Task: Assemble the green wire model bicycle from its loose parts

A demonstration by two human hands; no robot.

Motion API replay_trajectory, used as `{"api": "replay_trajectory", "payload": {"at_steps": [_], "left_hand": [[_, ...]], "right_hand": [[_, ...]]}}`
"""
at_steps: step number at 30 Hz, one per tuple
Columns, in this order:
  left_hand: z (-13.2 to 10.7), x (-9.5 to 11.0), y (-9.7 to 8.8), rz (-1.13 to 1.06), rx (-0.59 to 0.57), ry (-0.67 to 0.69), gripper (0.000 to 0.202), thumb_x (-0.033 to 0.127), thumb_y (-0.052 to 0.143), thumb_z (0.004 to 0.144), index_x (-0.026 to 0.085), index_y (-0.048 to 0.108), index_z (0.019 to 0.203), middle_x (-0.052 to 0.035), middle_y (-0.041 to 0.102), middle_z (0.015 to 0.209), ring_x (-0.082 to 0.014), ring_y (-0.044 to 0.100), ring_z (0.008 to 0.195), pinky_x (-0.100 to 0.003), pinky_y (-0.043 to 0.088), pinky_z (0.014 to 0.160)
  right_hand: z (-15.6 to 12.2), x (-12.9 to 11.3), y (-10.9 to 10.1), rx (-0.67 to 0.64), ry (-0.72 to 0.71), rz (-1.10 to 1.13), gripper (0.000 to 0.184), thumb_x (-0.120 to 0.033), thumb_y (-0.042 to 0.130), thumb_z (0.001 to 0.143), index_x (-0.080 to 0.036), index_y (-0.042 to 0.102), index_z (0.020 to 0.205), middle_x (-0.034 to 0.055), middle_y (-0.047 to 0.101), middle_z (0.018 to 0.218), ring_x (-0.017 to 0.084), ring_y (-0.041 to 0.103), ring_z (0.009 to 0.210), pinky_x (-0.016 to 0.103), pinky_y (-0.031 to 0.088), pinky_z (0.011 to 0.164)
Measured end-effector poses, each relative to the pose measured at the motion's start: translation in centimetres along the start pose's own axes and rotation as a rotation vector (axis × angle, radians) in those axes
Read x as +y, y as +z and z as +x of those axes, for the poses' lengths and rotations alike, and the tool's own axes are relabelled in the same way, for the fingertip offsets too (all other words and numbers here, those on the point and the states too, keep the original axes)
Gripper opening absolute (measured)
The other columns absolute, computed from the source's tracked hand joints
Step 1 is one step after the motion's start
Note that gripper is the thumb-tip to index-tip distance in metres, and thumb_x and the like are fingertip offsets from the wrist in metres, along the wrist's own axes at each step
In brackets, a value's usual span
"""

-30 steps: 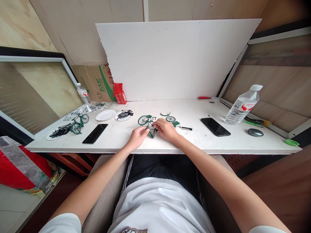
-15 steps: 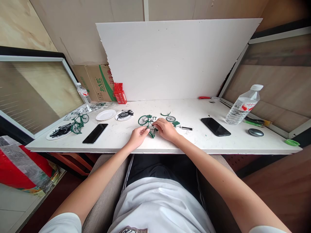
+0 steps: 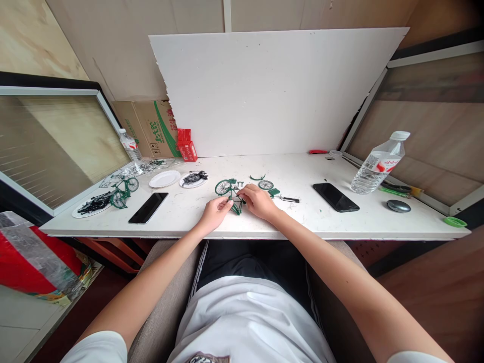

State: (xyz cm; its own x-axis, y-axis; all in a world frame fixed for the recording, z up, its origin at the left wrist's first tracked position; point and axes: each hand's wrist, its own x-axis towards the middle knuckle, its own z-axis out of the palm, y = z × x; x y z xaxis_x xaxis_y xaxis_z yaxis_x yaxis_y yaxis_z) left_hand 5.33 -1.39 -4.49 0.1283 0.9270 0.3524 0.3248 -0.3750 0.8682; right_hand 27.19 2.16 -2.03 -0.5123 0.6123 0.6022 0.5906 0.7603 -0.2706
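A small green model bicycle frame [image 3: 230, 192] with one wheel lies on the white table [image 3: 310, 222] in front of me. My left hand [image 3: 214, 212] pinches its near end with closed fingers. My right hand [image 3: 259, 200] grips the frame from the right, fingers curled. A loose green wheel [image 3: 265, 185], a curved green fender [image 3: 257, 178], a green block [image 3: 274, 192] and a thin black tool [image 3: 289, 200] lie just right of my hands.
A finished green model bicycle [image 3: 123, 190] stands at the left by plates of parts [image 3: 91, 204] and a white plate [image 3: 164, 179]. Two black phones [image 3: 148, 207] [image 3: 336, 197] lie flat. A water bottle [image 3: 377, 164], grey mouse [image 3: 398, 205] and green ring [image 3: 455, 221] are at the right.
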Motion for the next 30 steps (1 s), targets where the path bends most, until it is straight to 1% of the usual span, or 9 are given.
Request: {"api": "replay_trajectory", "payload": {"at_steps": [4, 16, 22, 30], "left_hand": [[0.02, -0.03, 0.02, 0.002, 0.000, -0.008, 0.038, 0.051, 0.066, 0.095, 0.014, 0.076, 0.101, -0.0090, 0.077, 0.093, -0.0225, 0.069, 0.084, -0.033, 0.054, 0.081], [-0.05, 0.21, 0.07, 0.022, 0.023, -0.024, 0.039, 0.052, 0.069, 0.091, 0.015, 0.077, 0.100, -0.0100, 0.079, 0.093, -0.0250, 0.072, 0.086, -0.035, 0.057, 0.082], [-0.02, 0.11, 0.04, 0.031, 0.013, -0.010, 0.037, 0.051, 0.067, 0.093, 0.016, 0.077, 0.099, -0.0090, 0.079, 0.093, -0.0242, 0.071, 0.086, -0.034, 0.057, 0.081], [-0.11, 0.31, -0.01, 0.041, 0.017, -0.013, 0.037, 0.051, 0.068, 0.092, 0.016, 0.077, 0.101, -0.0090, 0.079, 0.095, -0.0243, 0.072, 0.088, -0.034, 0.058, 0.083]], "right_hand": [[0.00, 0.03, 0.05, -0.008, -0.001, 0.003, 0.025, -0.016, 0.050, 0.106, -0.020, 0.074, 0.113, 0.0103, 0.074, 0.108, 0.023, 0.068, 0.099, 0.030, 0.049, 0.076], [-0.02, -0.02, 0.12, -0.056, 0.011, 0.021, 0.025, -0.014, 0.051, 0.105, -0.020, 0.074, 0.113, 0.0092, 0.074, 0.109, 0.023, 0.068, 0.098, 0.030, 0.049, 0.078], [-0.04, -0.10, 0.06, -0.063, 0.020, 0.015, 0.024, -0.016, 0.051, 0.105, -0.020, 0.074, 0.113, 0.0096, 0.074, 0.109, 0.023, 0.068, 0.099, 0.030, 0.049, 0.079], [-0.03, -0.09, 0.12, -0.065, 0.020, 0.017, 0.024, -0.015, 0.051, 0.105, -0.020, 0.073, 0.113, 0.0100, 0.074, 0.108, 0.023, 0.067, 0.099, 0.030, 0.049, 0.079]]}}
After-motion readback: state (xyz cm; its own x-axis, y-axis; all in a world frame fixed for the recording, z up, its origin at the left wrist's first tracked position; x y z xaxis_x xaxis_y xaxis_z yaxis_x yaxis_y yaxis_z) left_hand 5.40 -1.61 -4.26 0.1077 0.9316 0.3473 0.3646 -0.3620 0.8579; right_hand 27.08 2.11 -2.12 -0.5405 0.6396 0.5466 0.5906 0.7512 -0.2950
